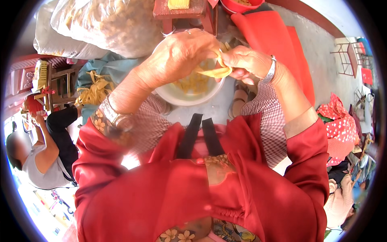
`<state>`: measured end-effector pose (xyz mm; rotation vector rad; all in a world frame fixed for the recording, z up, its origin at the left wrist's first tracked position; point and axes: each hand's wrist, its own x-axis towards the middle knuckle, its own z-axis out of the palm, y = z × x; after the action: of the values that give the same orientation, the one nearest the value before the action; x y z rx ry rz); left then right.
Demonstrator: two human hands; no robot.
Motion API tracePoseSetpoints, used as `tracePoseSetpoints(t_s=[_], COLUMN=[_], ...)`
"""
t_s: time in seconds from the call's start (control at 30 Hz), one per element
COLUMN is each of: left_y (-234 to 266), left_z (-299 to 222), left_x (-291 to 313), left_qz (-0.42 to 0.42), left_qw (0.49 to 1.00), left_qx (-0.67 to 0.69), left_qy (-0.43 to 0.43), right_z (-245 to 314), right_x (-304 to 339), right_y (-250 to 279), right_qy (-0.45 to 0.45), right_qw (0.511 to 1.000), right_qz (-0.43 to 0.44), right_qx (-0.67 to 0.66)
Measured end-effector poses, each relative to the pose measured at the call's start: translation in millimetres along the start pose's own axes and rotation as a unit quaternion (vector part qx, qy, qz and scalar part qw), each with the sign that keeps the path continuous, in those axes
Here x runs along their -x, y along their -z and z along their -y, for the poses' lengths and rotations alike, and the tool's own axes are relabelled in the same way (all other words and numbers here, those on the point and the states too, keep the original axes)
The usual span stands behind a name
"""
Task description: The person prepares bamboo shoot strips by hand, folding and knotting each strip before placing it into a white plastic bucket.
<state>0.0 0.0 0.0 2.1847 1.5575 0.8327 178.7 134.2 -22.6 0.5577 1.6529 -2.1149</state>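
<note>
Between my two hands is a soft yellow strip (218, 73), bent into a loop; its exact kind I cannot make out. The fingers of my left hand (180, 54) are closed on its upper end, with the back of the hand covering part of it. My right hand (252, 63) pinches the same strip between thumb and fingers from the other side. Below both hands a white basin (183, 101) stands on the ground, with yellow pieces (193, 84) inside. My left hand hides much of the basin's far side.
A large clear bag of brownish pieces (113, 24) lies at far left, near a blue-green cloth (90, 68) and yellow strips (96, 90). A red stool (181, 11) stands beyond the basin. Red cloth (268, 40) lies at right. Another person (46, 161) sits at far left.
</note>
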Motion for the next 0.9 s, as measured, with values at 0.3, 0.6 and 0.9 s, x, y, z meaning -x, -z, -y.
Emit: tracePoseSetpoints(t_s=[0.3,0.6,0.9], left_y=[-23,-25,-28], left_z=[2,3,-5], left_x=[-13,-20,-27], left_qz=[-0.128,-0.083,-0.064], left_qw=[0.808,0.931,0.933], left_qx=[0.542,0.331,0.266], left_qy=[0.192,0.132,0.232], right_z=[1,-4,0], right_x=[-4,-6,-7], right_y=[-5,0,-3], right_qy=[0.183,0.177,0.161], right_qw=[0.966,0.963,0.962], right_qz=[-0.183,-0.176,-0.206], right_qx=[0.004,-0.102,-0.075])
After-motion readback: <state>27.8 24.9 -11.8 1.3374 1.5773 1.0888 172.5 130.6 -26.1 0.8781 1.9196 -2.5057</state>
